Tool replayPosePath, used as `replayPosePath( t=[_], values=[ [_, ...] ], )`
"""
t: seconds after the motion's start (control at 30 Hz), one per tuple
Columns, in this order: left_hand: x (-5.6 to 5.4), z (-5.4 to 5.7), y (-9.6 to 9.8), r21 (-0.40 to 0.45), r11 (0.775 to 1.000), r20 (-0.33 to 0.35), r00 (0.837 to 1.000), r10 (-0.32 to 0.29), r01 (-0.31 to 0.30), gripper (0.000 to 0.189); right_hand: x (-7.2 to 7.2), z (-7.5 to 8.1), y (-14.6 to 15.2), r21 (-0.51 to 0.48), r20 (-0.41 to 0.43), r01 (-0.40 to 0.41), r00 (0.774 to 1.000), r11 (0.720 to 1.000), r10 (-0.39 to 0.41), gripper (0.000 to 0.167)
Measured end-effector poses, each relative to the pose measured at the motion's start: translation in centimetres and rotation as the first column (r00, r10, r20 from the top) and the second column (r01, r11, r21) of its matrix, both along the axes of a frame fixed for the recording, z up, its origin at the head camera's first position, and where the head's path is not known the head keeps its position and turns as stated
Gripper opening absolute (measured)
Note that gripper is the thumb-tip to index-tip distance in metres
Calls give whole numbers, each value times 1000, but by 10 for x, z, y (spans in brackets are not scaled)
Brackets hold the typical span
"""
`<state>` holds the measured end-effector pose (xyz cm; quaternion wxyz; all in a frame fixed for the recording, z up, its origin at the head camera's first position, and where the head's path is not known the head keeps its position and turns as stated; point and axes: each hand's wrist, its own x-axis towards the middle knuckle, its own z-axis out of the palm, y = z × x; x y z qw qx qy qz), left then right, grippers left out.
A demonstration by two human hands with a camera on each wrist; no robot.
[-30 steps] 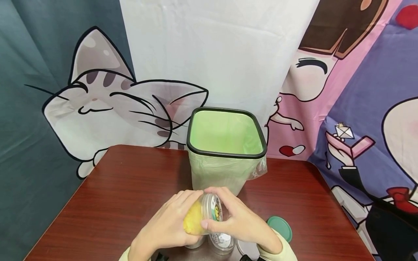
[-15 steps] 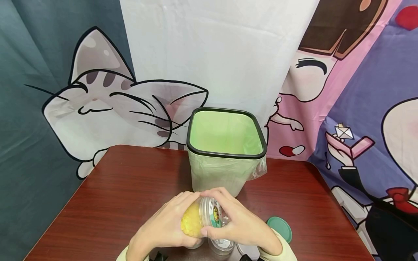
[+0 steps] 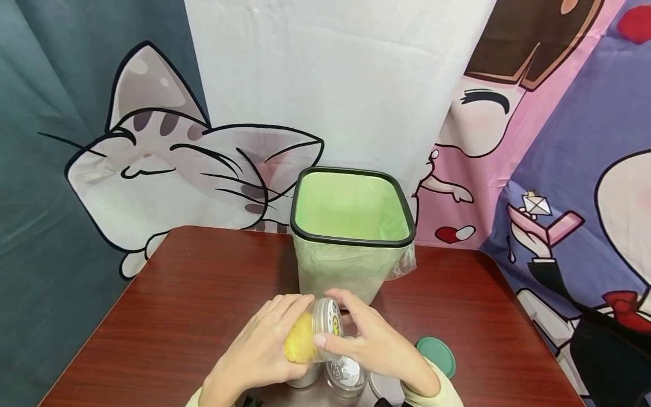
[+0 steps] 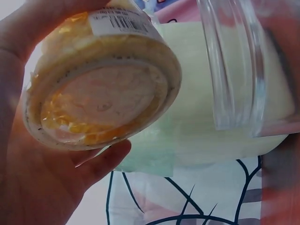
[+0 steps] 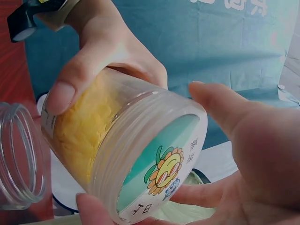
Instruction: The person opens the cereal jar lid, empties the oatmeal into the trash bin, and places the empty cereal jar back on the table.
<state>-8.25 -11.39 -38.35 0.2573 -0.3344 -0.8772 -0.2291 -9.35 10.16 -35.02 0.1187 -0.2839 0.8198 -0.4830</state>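
Tilted on its side, a clear plastic jar (image 3: 300, 341) with yellow contents is held in my left hand (image 3: 256, 347), fingers wrapped over its body. In the left wrist view its base and a barcode label (image 4: 124, 23) show. The ridged lid (image 3: 325, 323), bearing a sunflower label (image 5: 161, 176), points right. My right hand (image 3: 378, 345) curls thumb and fingers loosely round the lid's rim. A gap shows between palm and lid in the right wrist view.
Below the hands stand a clear open-looking jar (image 3: 347, 377) and a partly hidden container (image 3: 304, 380). A green lid (image 3: 435, 357) and a pale disc (image 3: 387, 388) lie at right. Behind is a bagged bin (image 3: 338, 271) with a black rim. A printed cloth (image 3: 356, 85) hangs beyond the table (image 3: 168, 316).
The jar tilted slightly down toward me, then swung back up, its lid facing further right now. My right fingers have loosened and spread a little from the lid.
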Motion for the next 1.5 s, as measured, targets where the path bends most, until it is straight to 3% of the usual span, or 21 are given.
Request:
replayPosePath(
  t=[0.27, 0.47, 0.6, 0.73, 0.87, 1.0, 1.23, 1.33, 1.5],
  values=[
    [-1, 1, -2, 24, 998, 53, 997, -53, 52, 87, 1, 2, -1, -67, 8, -48, 999, 997, 49, 56],
    [-1, 1, -2, 35, 996, 91, 993, -82, 79, 87, 1, -2, 0, -65, -13, -58, 998, 996, 57, 63],
    [-1, 4, -4, 42, 994, 159, 982, -104, 98, 86, 1, -1, 1, -46, -71, -74, 995, 996, 71, 64],
    [0, 7, -6, 59, 992, 254, 960, -120, 109, 84, 2, 1, 2, -37, -141, -101, 985, 994, 95, 65],
    [1, 9, -8, 71, 989, 349, 926, -146, 129, 82, 2, 2, 2, -11, -216, -121, 969, 993, 116, 65],
    [0, 10, -13, 120, 975, 444, 868, -222, 188, 84, 3, 3, 2, 18, -288, -159, 945, 987, 157, 65],
    [-4, 9, -20, 187, 937, 516, 781, -351, 297, 82, 6, 9, 0, 54, -355, -263, 897, 963, 265, 64],
    [-6, 8, -22, 223, 909, 515, 750, -416, 352, 80, 6, 9, 0, 56, -368, -308, 878, 950, 307, 63],
    [-11, 4, -24, 298, 842, 467, 700, -540, 450, 72, 6, 8, 1, 72, -394, -335, 856, 939, 336, 65]
  ],
)
